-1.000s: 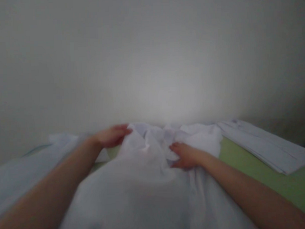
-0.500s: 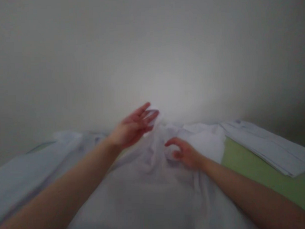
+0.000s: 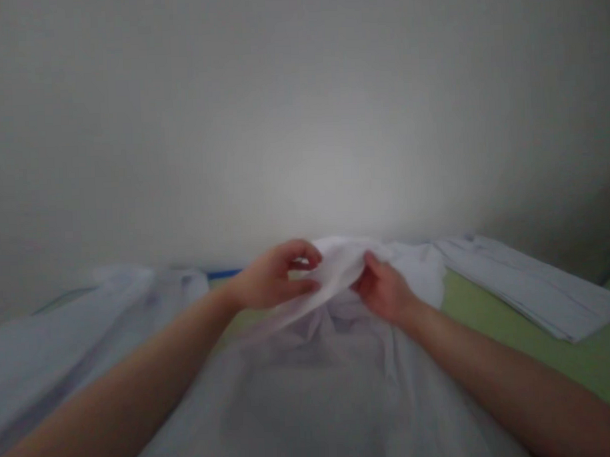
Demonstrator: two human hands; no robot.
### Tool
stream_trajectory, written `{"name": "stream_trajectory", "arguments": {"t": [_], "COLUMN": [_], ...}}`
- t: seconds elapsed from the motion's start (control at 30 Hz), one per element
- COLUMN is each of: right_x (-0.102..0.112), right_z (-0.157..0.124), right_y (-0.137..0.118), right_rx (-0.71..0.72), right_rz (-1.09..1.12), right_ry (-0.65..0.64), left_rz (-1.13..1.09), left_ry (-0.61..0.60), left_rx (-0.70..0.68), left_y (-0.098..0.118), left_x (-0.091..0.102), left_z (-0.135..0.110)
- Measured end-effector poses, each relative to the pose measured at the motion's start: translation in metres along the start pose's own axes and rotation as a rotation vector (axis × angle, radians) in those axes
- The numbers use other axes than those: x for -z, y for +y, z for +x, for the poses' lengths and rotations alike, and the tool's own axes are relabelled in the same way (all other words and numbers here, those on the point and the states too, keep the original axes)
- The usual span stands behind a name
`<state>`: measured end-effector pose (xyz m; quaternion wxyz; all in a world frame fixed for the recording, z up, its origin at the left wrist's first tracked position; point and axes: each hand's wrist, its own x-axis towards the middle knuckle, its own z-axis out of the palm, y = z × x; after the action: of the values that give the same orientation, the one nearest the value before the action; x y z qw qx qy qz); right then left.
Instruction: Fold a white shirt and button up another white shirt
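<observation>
A sheer-looking white garment [image 3: 311, 395] spreads out before me, its lower part blurred. Its raised edge is a folded white band [image 3: 339, 264] that stretches between my hands. My right hand [image 3: 384, 289] pinches this band, with the thumb on top and the fingers partly hidden under the cloth. At the band's left side is my left hand [image 3: 274, 273], palm down. Thumb and fingers there are apart with a gap between them, and the fingertips are at or touching the cloth.
White cloth [image 3: 78, 330] lies along the left. A folded white garment [image 3: 532, 287] rests at the right on a green surface [image 3: 493, 322]. Behind stands a plain grey wall [image 3: 301, 108]. A blue strip [image 3: 221, 274] shows along the back edge.
The right hand, open before, has moved up and now pinches the garment's edge. My left hand has come down from its raised, spread position to the band, which now lies stretched sideways.
</observation>
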<state>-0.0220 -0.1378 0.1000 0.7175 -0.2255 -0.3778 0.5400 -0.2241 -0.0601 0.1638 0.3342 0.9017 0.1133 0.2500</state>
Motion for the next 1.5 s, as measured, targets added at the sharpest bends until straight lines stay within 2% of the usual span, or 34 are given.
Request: {"name": "stream_trajectory", "arguments": {"t": [0.03,0.1,0.17,0.23,0.3,0.4,0.5,0.6,0.7,0.8,0.87,0.93,1.0,1.07,1.13,1.23,1.3,1.37,1.43,1.5], "right_x": [0.004,0.014,0.026,0.038,0.046,0.05,0.05,0.046,0.04,0.034,0.032,0.03,0.026,0.021,0.014,0.004,-0.002,-0.007,-0.008,-0.004], "right_z": [0.005,0.014,0.02,0.023,0.023,0.021,0.017,0.012,0.009,0.008,0.009,0.007,0.004,-0.002,-0.009,-0.018,-0.022,-0.023,-0.021,-0.017], "right_y": [-0.008,-0.022,-0.032,-0.036,-0.033,-0.024,-0.019,-0.017,-0.017,-0.018,-0.019,-0.019,-0.019,-0.019,-0.02,-0.026,-0.031,-0.032,-0.029,-0.022], "right_rx": [0.034,0.105,0.147,0.125,0.052,-0.023,-0.062,-0.072,-0.035,0.058,0.155,0.308,0.487,0.635,0.747,0.899,0.953,0.88,0.683,0.455], "right_rz": [0.07,0.139,0.124,0.059,-0.019,-0.147,-0.458,-0.832,-0.978,-1.118,-1.288,-1.44,-1.519,-1.557,-1.573,-1.556,-1.514,-1.472,-1.423,-1.326], "right_ry": [0.082,0.226,0.322,0.368,0.35,0.232,0.054,-0.068,-0.123,-0.064,0.067,0.243,0.31,0.194,0.035,-0.033,-0.077,-0.147,-0.181,-0.161], "left_rz": [0.096,0.264,0.397,0.478,0.503,0.526,0.551,0.539,0.486,0.408,0.358,0.284,0.201,0.155,0.11,-0.006,-0.071,-0.114,-0.156,-0.201], "left_ry": [-0.06,-0.285,-0.502,-0.577,-0.524,-0.43,-0.368,-0.253,-0.173,-0.188,-0.171,-0.13,-0.082,-0.023,0.017,0.025,0.039,0.073,0.105,0.131], "left_rx": [0.064,0.198,0.272,0.264,0.246,0.242,0.235,0.205,0.107,0.012,-0.021,-0.052,-0.077,-0.046,0.071,0.261,0.298,0.293,0.297,0.301], "left_y": [-0.002,-0.002,0.0,0.001,0.0,-0.006,-0.012,-0.014,-0.014,-0.014,-0.015,-0.015,-0.016,-0.017,-0.02,-0.022,-0.021,-0.019,-0.017,-0.015], "left_x": [0.003,0.005,-0.002,-0.013,-0.024,-0.035,-0.037,-0.04,-0.049,-0.058,-0.06,-0.059,-0.058,-0.058,-0.059,-0.06,-0.061,-0.06,-0.058,-0.056], "left_z": [-0.002,-0.006,-0.01,-0.011,-0.01,-0.006,-0.004,-0.003,-0.002,-0.001,0.001,0.003,0.004,0.005,0.005,0.005,0.005,0.005,0.006,0.007]}}
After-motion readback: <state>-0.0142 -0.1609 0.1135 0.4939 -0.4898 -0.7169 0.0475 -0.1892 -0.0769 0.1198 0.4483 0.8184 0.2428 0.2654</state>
